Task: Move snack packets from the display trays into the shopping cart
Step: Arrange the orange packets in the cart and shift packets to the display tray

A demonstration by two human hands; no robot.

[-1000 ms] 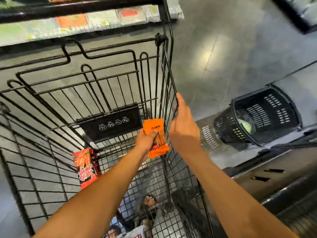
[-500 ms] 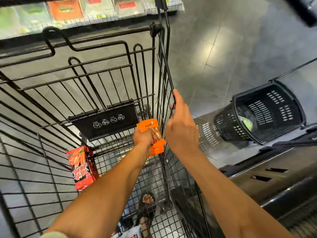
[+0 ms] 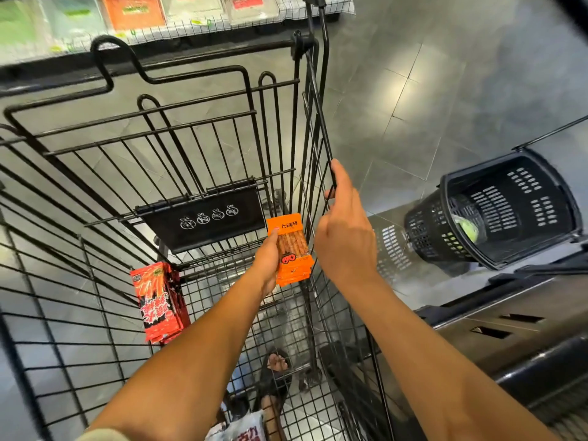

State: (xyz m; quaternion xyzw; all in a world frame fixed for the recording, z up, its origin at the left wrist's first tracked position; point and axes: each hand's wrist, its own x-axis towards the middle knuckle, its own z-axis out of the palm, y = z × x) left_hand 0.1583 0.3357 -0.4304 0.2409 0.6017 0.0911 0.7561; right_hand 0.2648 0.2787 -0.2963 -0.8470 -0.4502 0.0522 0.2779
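Red packets (image 3: 159, 302): a small stack already stands on edge inside the shopping cart (image 3: 95, 313), leaning against its left mesh wall.
Left hand (image 3: 269, 261): you have it closed around the orange packets (image 3: 291, 249), thumb along their left edge, fingers hidden behind.
Orange packets: several flat sleeves held as one bundle, upright, inside the cart just below the folded child-seat flap (image 3: 203, 218) and close to the right mesh wall.
How they will handle: judging by their look, light, thin and flexible, with slick film that lets the sleeves slide over one another; pinch across the middle of the stack so none fans out, and set them down low rather than letting them drop loose.
Right hand (image 3: 345, 237): your fingers curl over the top wire of the cart's right side, steadying it; it carries no packet.
Black basket (image 3: 509, 208): it lies tipped on its side at the far right, well apart from the cart.
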